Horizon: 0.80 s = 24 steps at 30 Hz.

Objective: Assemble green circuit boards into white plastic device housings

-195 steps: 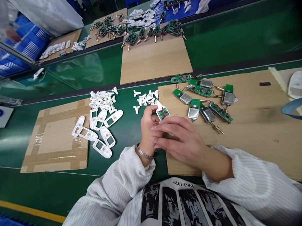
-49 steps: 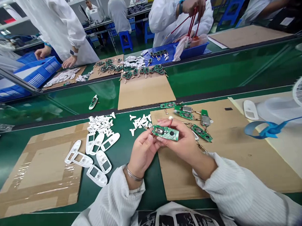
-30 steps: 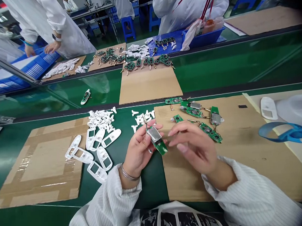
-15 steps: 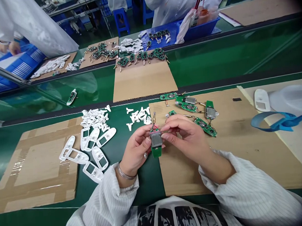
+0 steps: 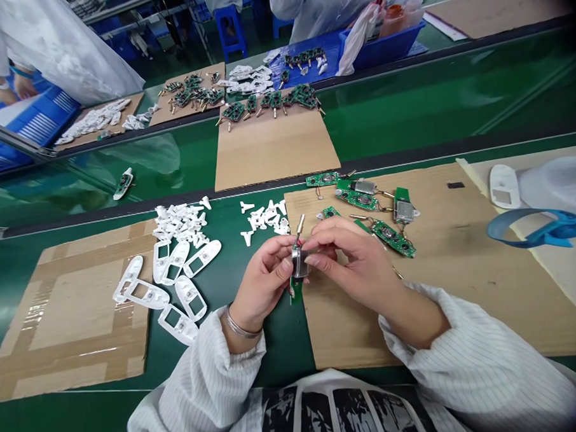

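Between my two hands, in front of my body, is a green circuit board (image 5: pixel 298 266) with a grey display and a metal probe tip pointing up and away. My left hand (image 5: pixel 266 274) pinches it from the left side. My right hand (image 5: pixel 349 255) has its thumb and fingers closed on the right side and top. The board is turned partly edge-on, and my fingers hide some of it. White plastic housing halves (image 5: pixel 191 296) with window openings lie left of my left hand. Small white plastic tips (image 5: pixel 266 218) lie beyond it. More circuit boards (image 5: pixel 389 237) rest beyond my right hand.
Cardboard sheets lie at left (image 5: pixel 73 314) and right (image 5: pixel 444 285). A green conveyor belt (image 5: pixel 407 109) crosses ahead, carrying another cardboard sheet (image 5: pixel 275 149) with boards and one assembled unit (image 5: pixel 123 184). A blue strap (image 5: pixel 537 227) lies at right. Co-workers in white coats are across the belt.
The circuit board has turned in my hands, from its display facing me to nearly edge-on, and its probe now leans right. Both hands keep hold of it. The unit on the belt has shifted left.
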Each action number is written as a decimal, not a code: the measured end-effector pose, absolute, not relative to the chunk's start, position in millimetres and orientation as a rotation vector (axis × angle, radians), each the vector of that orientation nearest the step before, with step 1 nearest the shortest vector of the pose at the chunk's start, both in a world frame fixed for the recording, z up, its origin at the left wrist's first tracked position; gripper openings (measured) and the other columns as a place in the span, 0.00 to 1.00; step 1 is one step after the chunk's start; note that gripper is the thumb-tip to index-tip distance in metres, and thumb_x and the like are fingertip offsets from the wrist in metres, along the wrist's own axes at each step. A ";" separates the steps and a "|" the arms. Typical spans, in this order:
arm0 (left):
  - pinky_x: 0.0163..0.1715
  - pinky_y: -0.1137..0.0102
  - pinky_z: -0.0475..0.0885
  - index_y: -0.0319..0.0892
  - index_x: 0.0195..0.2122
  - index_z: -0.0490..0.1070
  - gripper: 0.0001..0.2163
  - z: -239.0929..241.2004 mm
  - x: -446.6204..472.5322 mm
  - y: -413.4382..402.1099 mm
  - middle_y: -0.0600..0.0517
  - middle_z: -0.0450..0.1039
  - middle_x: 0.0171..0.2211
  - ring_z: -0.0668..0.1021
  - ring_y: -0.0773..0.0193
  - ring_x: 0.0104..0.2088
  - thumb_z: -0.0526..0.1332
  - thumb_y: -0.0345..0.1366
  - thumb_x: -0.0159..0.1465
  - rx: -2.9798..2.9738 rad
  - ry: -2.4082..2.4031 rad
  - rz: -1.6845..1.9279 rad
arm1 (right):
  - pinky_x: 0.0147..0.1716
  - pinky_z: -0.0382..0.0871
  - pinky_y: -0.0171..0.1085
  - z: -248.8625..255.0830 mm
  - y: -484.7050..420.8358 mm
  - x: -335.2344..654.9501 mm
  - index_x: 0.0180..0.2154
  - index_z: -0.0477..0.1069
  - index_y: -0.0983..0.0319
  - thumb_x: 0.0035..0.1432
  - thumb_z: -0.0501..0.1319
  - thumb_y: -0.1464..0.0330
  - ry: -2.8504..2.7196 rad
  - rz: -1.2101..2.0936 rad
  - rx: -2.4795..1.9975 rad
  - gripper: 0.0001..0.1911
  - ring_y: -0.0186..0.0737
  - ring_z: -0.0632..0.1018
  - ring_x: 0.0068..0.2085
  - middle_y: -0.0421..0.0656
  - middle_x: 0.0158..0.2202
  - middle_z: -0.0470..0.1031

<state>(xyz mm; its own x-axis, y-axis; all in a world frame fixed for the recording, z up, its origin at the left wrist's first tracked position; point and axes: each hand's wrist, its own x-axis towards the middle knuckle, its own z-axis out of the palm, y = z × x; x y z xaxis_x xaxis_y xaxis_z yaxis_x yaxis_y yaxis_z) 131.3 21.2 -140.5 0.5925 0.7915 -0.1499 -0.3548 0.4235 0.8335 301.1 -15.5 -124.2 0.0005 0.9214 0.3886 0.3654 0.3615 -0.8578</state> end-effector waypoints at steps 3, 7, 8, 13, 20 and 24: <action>0.28 0.73 0.73 0.44 0.44 0.76 0.17 -142.7 130.2 22.1 0.50 0.77 0.34 0.76 0.67 0.28 0.71 0.43 0.55 0.909 0.597 0.783 | 0.25 0.66 0.33 -124.7 -15.1 302.1 0.35 0.74 0.58 0.59 0.66 0.69 -1.559 0.674 -1.188 0.02 0.36 0.72 0.32 0.42 0.36 0.73; 0.30 0.73 0.73 0.46 0.45 0.77 0.15 -145.2 126.9 24.0 0.48 0.78 0.42 0.77 0.64 0.35 0.70 0.39 0.56 0.989 0.597 0.786 | 0.27 0.66 0.33 -123.6 -13.9 304.2 0.32 0.72 0.59 0.59 0.65 0.71 -1.593 0.706 -1.186 0.04 0.35 0.72 0.33 0.41 0.34 0.72; 0.31 0.73 0.73 0.46 0.45 0.78 0.15 -145.6 126.2 24.1 0.48 0.78 0.41 0.78 0.64 0.36 0.71 0.37 0.56 1.009 0.607 0.785 | 0.29 0.67 0.33 -123.2 -13.8 304.4 0.32 0.71 0.59 0.60 0.64 0.71 -1.626 0.701 -1.183 0.05 0.36 0.72 0.33 0.40 0.34 0.72; 0.32 0.72 0.74 0.42 0.43 0.79 0.14 -143.1 126.0 21.4 0.49 0.79 0.35 0.77 0.65 0.32 0.71 0.37 0.55 0.959 0.650 0.784 | 0.37 0.68 0.38 -123.9 -17.2 300.0 0.32 0.65 0.60 0.63 0.54 0.78 -1.788 0.508 -1.082 0.09 0.39 0.71 0.37 0.43 0.34 0.69; 0.26 0.76 0.73 0.41 0.42 0.79 0.14 -135.6 130.2 19.6 0.51 0.77 0.31 0.76 0.69 0.27 0.70 0.41 0.56 0.772 0.600 0.739 | 0.34 0.69 0.37 -126.5 -15.0 302.3 0.37 0.67 0.59 0.63 0.60 0.71 -1.740 0.508 -1.028 0.02 0.39 0.71 0.37 0.42 0.35 0.70; 0.26 0.77 0.73 0.39 0.42 0.78 0.16 -137.7 129.8 20.4 0.51 0.76 0.30 0.76 0.70 0.25 0.70 0.42 0.56 0.745 0.597 0.737 | 0.35 0.72 0.38 -128.0 -13.7 306.4 0.48 0.72 0.57 0.55 0.69 0.66 -1.728 0.548 -1.085 0.18 0.42 0.74 0.42 0.45 0.42 0.72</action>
<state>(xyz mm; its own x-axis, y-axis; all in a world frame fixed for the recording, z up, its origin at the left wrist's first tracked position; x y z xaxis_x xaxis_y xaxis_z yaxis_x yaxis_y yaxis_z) 129.8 20.4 -137.7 0.6023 0.7674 -0.2198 -0.3742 0.5146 0.7715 306.4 -13.7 -128.0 -0.1163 0.8587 0.4990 0.4143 0.4986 -0.7614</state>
